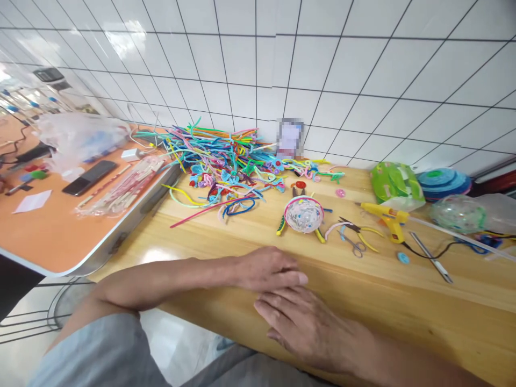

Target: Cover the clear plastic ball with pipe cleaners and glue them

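Note:
My left hand (269, 269) rests at the table's near edge, fingers loosely stretched and holding nothing. Just below it lies my right hand (312, 325), its fingers laid out flat and touching or nearly touching the left. Beyond them sits a small round white bowl-like piece (304, 215) with a pink rim. A pair of pliers with yellow-green handles (320, 234) lies partly hidden beneath or behind it. To its right are small scissors (355, 243) and yellow-handled pliers (368, 232), with a pink pipe cleaner (336, 227) alongside.
A tangled heap of coloured pipe cleaners (226, 156) lies against the tiled wall. On the right are a yellow glue gun (389, 217), a craft knife (433, 258) and a green packet (395, 183). A phone (89, 178) lies on the orange table (48, 231) at left.

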`<state>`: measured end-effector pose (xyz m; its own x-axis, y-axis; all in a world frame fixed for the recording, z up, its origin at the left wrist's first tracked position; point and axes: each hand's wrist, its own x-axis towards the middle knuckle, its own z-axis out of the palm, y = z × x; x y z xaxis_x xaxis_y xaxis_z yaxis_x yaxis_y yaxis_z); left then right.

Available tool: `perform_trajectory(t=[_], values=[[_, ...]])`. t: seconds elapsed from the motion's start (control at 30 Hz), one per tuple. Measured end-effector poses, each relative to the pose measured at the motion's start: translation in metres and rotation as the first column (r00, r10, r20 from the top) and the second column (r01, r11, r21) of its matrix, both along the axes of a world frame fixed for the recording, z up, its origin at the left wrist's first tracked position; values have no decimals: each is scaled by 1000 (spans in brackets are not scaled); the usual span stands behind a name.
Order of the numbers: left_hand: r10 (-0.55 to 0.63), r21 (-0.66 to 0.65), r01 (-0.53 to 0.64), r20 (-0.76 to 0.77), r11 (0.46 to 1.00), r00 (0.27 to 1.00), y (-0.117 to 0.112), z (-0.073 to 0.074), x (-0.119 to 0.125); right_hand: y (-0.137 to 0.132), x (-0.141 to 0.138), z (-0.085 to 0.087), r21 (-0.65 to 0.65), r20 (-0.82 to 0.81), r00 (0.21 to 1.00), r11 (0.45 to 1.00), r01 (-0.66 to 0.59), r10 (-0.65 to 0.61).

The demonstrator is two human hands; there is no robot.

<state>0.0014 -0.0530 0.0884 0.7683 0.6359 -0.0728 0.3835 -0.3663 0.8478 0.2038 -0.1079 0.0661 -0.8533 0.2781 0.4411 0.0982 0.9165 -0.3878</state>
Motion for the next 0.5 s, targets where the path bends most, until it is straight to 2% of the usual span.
perform_trajectory(t=[0.07,0.13,0.2,0.3,0.37,0.4,0.5], values=[[117,53,-120,49,991,992,3,-2,-19,2,4,-4,-56,-73,997,998,32,-36],[257,97,-260,45,961,965,12,0,-39,5,9,-14,-93,-130,989,994,52,-64],[406,147,-406,34,902,913,26,3,-59,8,12,-28,-115,-159,984,992,58,-76],[565,179,-565,54,806,823,52,8,-88,15,14,-45,-123,-183,980,991,55,-77],[626,179,-622,42,762,779,70,11,-106,19,13,-50,-120,-198,978,992,47,-70],[651,221,-639,28,736,759,78,12,-115,20,13,-51,-120,-205,976,992,44,-69],[737,450,-655,-10,607,676,104,17,-140,22,13,-52,-133,-203,977,990,39,-65]])
